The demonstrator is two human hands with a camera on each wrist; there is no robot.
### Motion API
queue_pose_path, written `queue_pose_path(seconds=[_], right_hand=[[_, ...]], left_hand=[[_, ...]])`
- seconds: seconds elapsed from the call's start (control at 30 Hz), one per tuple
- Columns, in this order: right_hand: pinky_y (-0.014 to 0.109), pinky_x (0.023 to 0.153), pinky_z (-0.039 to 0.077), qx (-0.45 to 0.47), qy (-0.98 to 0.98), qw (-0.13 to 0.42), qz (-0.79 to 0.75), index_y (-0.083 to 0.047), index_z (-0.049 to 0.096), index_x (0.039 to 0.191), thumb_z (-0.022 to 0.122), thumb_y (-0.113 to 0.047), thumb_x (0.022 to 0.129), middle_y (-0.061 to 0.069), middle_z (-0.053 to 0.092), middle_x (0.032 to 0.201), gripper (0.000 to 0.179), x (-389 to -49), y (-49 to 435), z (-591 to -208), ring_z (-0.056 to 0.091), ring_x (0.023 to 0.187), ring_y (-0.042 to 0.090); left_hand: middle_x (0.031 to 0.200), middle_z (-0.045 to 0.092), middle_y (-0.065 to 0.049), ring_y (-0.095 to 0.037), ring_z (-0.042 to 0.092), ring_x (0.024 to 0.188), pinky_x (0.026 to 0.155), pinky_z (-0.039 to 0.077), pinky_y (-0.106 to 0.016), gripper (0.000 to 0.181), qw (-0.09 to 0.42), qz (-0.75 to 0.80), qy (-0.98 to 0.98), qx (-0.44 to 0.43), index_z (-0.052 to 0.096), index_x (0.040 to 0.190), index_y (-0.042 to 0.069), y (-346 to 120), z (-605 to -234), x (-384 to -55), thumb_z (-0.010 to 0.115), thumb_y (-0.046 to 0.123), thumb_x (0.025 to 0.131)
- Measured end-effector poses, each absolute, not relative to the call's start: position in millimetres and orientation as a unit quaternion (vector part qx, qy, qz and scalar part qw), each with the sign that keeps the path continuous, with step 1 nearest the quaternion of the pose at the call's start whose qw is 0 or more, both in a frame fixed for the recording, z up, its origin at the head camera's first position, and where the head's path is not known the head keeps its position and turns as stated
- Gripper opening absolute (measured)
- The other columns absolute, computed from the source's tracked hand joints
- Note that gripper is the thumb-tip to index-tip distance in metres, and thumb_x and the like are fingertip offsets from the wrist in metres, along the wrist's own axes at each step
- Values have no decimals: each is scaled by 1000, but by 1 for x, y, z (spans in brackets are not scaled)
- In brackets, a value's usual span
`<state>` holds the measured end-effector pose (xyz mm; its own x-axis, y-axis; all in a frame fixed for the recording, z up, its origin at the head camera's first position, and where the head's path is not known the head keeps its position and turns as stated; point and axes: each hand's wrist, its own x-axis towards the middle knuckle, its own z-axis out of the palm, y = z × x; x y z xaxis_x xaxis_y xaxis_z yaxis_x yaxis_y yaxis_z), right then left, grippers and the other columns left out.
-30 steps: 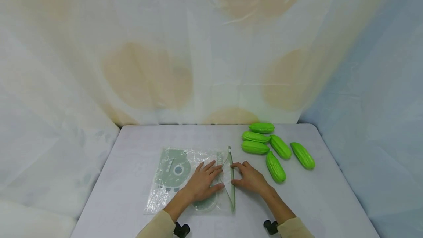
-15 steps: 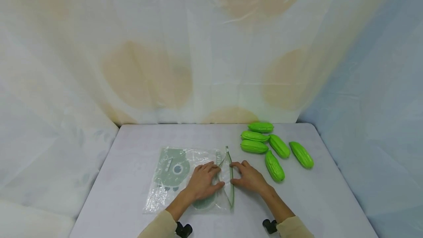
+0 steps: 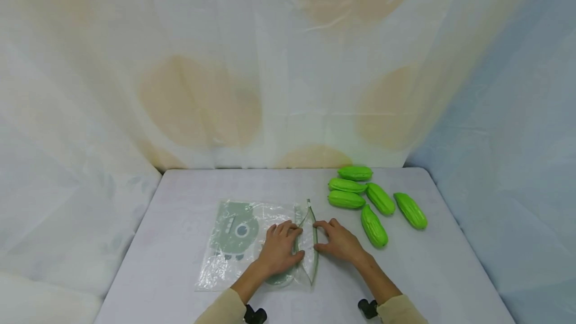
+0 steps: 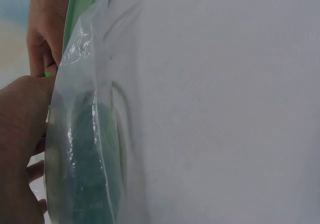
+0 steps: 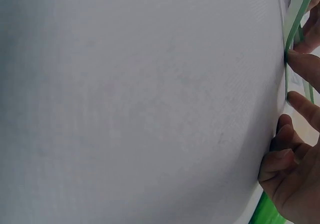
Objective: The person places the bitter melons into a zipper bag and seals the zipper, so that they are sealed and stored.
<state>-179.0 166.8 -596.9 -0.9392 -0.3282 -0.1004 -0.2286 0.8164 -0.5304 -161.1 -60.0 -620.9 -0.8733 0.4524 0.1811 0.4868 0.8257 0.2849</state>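
A clear plastic bag (image 3: 238, 244) with a green print lay flat on the table (image 3: 162, 264), in front of the person, its mouth to the right and parted into a narrow lens. The left hand (image 3: 280, 250) had changed most: a second earlier its fingers were stretched out across the film; here they were bent and drawn in, thumb and fingertips at the mouth's left edge. Whether they pinched that edge or only pressed on it could not be told. The right hand (image 3: 340, 241) had scarcely moved — curled thumb and forefinger, set a little apart, held the green strip (image 3: 316, 236) along the right edge. That strip's near end had shifted slightly leftward, and the strip now bowed outward. The likely meaning for the work: the left hand had passed from steadying the film to drawing one side away, so that the two edges stood apart, though the gap remained slim. Six green gourds (image 3: 374, 226) lay beyond the right hand, their arrangement unchanged — none in the bag.
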Motion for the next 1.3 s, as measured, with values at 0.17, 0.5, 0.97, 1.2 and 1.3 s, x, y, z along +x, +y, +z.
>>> queue_pose_path(seconds=[0.17, 0.5, 0.97, 1.2, 1.3], right_hand=[[28, 53, 37, -155, 947, 88, -266, -20, 60, 137, 82, -37, 83, 0, 45, 88, 61, -178, 167, -598, 44, 69, 13], [26, 54, 38, -155, 950, 84, -256, -21, 60, 137, 83, -38, 82, -1, 44, 87, 62, -178, 168, -599, 43, 69, 12], [27, 54, 37, -152, 951, 83, -255, -21, 59, 138, 83, -38, 82, 0, 45, 88, 63, -178, 167, -598, 43, 70, 12], [28, 54, 38, -149, 952, 88, -251, -21, 59, 138, 83, -38, 82, 0, 45, 89, 63, -178, 167, -597, 44, 71, 12], [28, 54, 38, -150, 952, 91, -251, -21, 59, 138, 83, -38, 82, 0, 46, 89, 64, -178, 167, -596, 44, 71, 13]], left_hand=[[132, 55, -8, -31, 48, 132, 108, 34, -60, 60, 57, -179, -952, -242, 61, 135, 10, -62, -619, -160, 73, 39, 84], [139, 47, -5, -26, 42, 137, 114, 28, -53, 68, 41, -190, -949, -247, 51, 146, 10, -72, -622, -162, 70, 37, 86], [143, 49, -7, -26, 44, 132, 103, 40, -48, 74, 12, -243, -934, -263, 45, 152, 11, -79, -613, -161, 69, 28, 84], [146, 49, -5, -25, 45, 135, 102, 40, -49, 75, -7, -250, -933, -261, 42, 153, 12, -82, -614, -163, 68, 31, 86], [145, 48, -6, -25, 51, 130, 98, 43, -49, 76, 5, -256, -929, -267, 41, 153, 11, -83, -612, -164, 69, 30, 85]])
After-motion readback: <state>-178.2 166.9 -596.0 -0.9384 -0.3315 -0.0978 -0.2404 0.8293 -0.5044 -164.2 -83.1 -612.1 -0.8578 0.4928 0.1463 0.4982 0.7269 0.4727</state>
